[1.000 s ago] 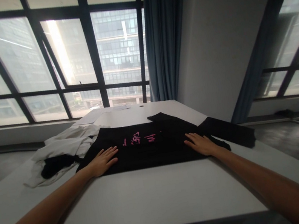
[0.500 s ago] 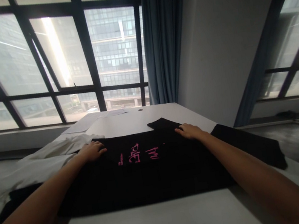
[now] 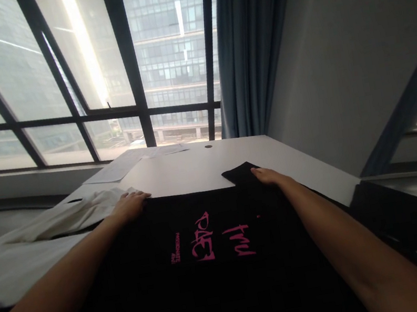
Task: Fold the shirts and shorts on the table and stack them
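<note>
A black T-shirt with pink lettering lies spread over the white table, the print turned sideways to me. At its far left corner my left hand grips the cloth, fingers over the edge. My right hand pinches the fabric at the far right, beside a black flap that looks like a sleeve and sticks out past the far edge. The near part of the shirt runs out of view below. Both thumbs are partly hidden.
Crumpled white cloth lies left of the shirt. Sheets of paper rest at the table's far left, and a round cable hole is near the far edge. Black fabric extends at the right. Windows and a blue curtain stand behind.
The shirt now fills more of the view, its near edge gone from sight. My right hand has closed on the cloth near the flap; my left hand has shifted slightly right along the far edge.
</note>
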### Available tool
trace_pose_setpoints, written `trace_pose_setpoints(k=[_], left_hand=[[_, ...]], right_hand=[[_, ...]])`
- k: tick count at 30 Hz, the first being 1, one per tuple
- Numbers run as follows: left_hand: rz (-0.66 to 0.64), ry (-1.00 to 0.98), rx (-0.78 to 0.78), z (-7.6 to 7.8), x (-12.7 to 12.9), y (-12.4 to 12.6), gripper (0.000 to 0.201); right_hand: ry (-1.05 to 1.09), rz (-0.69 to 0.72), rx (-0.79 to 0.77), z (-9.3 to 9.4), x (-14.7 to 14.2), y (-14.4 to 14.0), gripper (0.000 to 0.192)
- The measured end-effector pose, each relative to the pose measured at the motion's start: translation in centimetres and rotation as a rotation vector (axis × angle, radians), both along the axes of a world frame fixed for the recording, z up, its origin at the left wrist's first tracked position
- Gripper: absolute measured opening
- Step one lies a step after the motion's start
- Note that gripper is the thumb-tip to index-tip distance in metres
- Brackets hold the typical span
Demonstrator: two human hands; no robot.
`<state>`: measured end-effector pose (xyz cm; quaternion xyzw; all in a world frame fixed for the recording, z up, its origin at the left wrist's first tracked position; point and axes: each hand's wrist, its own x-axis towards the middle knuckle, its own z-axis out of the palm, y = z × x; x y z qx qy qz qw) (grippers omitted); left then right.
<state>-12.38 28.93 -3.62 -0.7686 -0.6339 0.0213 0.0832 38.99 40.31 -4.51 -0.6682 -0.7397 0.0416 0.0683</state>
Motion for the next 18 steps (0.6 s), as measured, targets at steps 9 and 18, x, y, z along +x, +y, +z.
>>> trace_pose_setpoints(k=[9,18], left_hand=[[-0.005,-0.045,0.015,3.3,1.5,-1.3,0.045],[-0.014,-0.302,0.317,6.2,-1.7,-9.1,0.032]], right_hand=[[-0.042,-0.088,-0.033,1.4,-0.7,0.5,0.049],[0.112,0.053,0.433,7.6,5.7,-16.9,0.032]])
